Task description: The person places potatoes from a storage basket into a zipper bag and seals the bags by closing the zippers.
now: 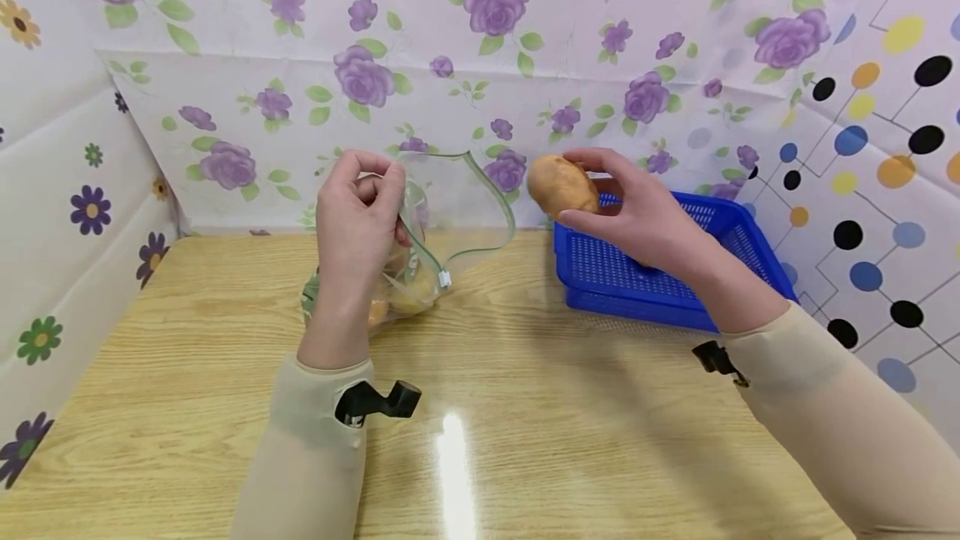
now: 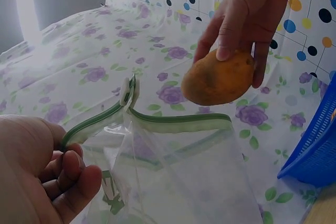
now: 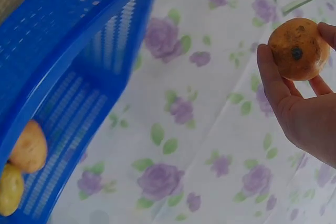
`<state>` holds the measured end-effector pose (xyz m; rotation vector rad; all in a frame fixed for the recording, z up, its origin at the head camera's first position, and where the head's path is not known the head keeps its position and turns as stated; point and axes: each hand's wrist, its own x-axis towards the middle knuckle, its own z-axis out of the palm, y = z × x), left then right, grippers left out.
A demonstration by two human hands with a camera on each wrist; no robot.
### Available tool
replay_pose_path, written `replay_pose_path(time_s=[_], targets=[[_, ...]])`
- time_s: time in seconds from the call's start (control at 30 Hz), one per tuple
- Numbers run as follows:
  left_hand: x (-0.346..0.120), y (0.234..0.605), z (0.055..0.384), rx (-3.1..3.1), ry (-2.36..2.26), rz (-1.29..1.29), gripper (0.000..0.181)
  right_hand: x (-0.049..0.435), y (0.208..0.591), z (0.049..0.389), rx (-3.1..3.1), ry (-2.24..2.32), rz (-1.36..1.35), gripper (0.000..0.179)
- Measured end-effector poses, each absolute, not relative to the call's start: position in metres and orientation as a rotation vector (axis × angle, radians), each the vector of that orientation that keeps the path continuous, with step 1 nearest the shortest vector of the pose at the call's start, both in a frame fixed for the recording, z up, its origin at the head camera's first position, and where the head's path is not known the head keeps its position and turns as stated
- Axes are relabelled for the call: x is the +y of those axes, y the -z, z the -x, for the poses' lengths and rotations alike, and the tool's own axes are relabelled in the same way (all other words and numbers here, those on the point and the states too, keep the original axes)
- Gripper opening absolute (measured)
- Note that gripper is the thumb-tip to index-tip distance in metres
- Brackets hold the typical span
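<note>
My left hand (image 1: 354,219) pinches the green-edged rim of a clear zip bag (image 1: 472,227) between thumb and fingers. The bag's mouth gapes, with its white slider (image 1: 445,278) at the near side. Yellow and orange produce shows through the plastic low in the bag, partly hidden by my left hand. With fingers and thumb around one end, my right hand (image 1: 637,207) holds a brown potato (image 1: 561,184) in the air. In the left wrist view the potato (image 2: 218,80) hangs just above the bag's green rim (image 2: 178,120). A dark spot marks the potato (image 3: 299,48) in the right wrist view.
A blue perforated basket (image 1: 637,297) stands on the wooden table at the right, partly under my right forearm. Inside it lie a brown potato (image 3: 30,148) and a yellowish one (image 3: 10,190). Flowered cloth (image 1: 442,107) hangs behind the table, dotted cloth (image 1: 870,190) at the right.
</note>
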<state>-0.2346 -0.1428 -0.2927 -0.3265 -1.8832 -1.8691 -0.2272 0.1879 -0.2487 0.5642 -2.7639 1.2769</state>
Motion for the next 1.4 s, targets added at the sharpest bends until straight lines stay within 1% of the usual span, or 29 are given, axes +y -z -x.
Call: replay_pose_path(time_s=[0.13,0.67,0.87,1.13,1.4], targets=[[-0.143,0.293,0.235,-1.879,1.868,0.329,0.017,0.170,0.247,0.228,-2.727,-1.293,-0.666,0.068],[-0.142,0.293,0.235,-1.879,1.869,0.323,0.015,0.114,0.247,0.233,-2.729,-1.261,-0.863,0.066],[-0.141,0.293,0.235,-1.883,1.870,0.320,0.015,0.097,0.249,0.231,-2.767,-1.151,-0.879,0.064],[-0.142,0.293,0.234,-1.885,1.879,0.316,0.015,0.078,0.249,0.229,-2.891,-0.966,-0.890,0.068],[-0.143,0.292,0.233,-1.874,1.875,0.324,0.014,0.071,0.251,0.228,-2.920,-0.939,-0.913,0.070]])
